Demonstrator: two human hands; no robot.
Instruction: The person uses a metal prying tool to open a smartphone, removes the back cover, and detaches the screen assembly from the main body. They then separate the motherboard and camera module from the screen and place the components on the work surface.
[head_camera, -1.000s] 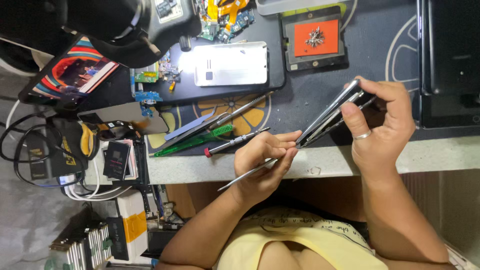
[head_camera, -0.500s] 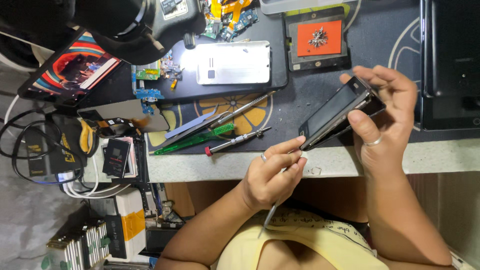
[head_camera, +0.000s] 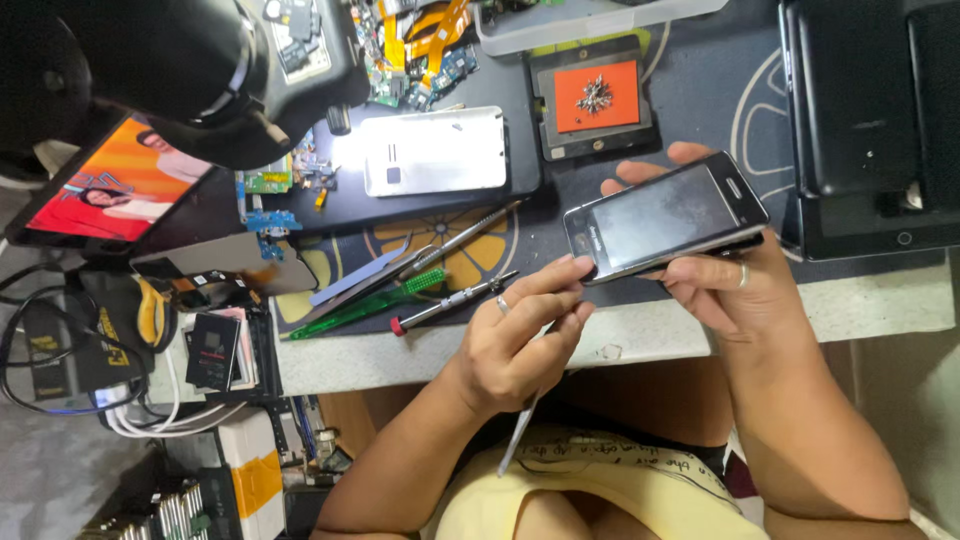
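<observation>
My right hand (head_camera: 735, 295) grips a black smartphone (head_camera: 665, 215) above the desk's front edge, with its dark screen turned up toward me. My left hand (head_camera: 520, 335) is closed around a thin silver pry tool (head_camera: 518, 440) whose free end points down toward my lap. That hand's index fingertip rests against the phone's lower left corner.
On the dark mat (head_camera: 700, 110) lie a red-handled screwdriver (head_camera: 450, 300), a green plastic tool (head_camera: 360, 305), metal tweezers (head_camera: 465, 235), a white phone shell (head_camera: 435, 150) and an orange pad with screws (head_camera: 597, 95). A black tablet (head_camera: 870, 120) sits right, a lit tablet (head_camera: 110, 190) left, circuit boards (head_camera: 410, 50) behind.
The phone has turned from edge-on to screen-up in my right hand. My left hand has drawn the pry tool out of the phone's edge and swung it down toward my lap.
</observation>
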